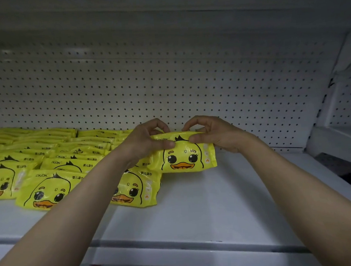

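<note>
A yellow wet-wipe pack with a duck face (185,157) stands on its long edge on the white shelf (197,204), face toward me. My left hand (148,141) pinches its top edge on the left, thumb in front and fingers curled over the back. My right hand (212,136) pinches the top edge on the right in the same way. The pack leans against the right end of the rows of identical packs.
Several rows of the same yellow duck packs (44,185) lie flat and overlapping on the shelf's left half. A white pegboard back wall (166,87) stands behind. Another shelf unit (343,140) joins at the right. The shelf's front lip (179,250) runs below my forearms.
</note>
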### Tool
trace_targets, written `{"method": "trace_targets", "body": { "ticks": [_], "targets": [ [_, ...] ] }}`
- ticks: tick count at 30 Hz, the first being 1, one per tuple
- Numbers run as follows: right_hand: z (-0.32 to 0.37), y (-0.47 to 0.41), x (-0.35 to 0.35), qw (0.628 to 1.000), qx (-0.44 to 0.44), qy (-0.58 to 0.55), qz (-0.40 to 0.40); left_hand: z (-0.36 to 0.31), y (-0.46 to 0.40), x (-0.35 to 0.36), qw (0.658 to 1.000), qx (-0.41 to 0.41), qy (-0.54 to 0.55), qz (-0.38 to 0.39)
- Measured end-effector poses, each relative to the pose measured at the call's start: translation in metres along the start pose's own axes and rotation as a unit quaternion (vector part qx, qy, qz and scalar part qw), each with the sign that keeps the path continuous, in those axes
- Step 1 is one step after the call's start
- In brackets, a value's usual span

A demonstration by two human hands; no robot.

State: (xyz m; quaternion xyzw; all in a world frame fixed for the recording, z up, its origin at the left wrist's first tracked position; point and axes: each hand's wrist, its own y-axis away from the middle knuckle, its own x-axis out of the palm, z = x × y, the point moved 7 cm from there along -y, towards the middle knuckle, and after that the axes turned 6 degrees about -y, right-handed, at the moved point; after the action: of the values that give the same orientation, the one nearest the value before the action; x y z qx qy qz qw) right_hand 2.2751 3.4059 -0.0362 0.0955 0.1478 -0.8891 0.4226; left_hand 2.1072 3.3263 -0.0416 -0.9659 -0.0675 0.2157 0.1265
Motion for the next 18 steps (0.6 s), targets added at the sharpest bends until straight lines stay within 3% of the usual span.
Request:
{"method": "trace_targets", "body": {
  "ticks": [5,12,15,18],
  "targets": [
    [-0.004,-0.006,-0.011,0.999,-0.009,-0.006,-0.052,0.011,-0.003,-0.005,0.995,-0.03,0.079,-0.049],
    [-0.009,-0.014,0.007,0.99,0.067,0.121,0.034,0.009,-0.008,0.002,0.998,-0.022,0.029,-0.056],
    [-0.012,-0.021,-0.005,0.979,0.07,0.188,0.024,0.014,-0.01,-0.003,0.99,0.009,-0.121,-0.07],
    [-0.031,-0.029,-0.035,0.974,0.09,0.207,-0.02,0.03,-0.006,-0.006,0.953,-0.003,-0.301,-0.03]
  ]
}}
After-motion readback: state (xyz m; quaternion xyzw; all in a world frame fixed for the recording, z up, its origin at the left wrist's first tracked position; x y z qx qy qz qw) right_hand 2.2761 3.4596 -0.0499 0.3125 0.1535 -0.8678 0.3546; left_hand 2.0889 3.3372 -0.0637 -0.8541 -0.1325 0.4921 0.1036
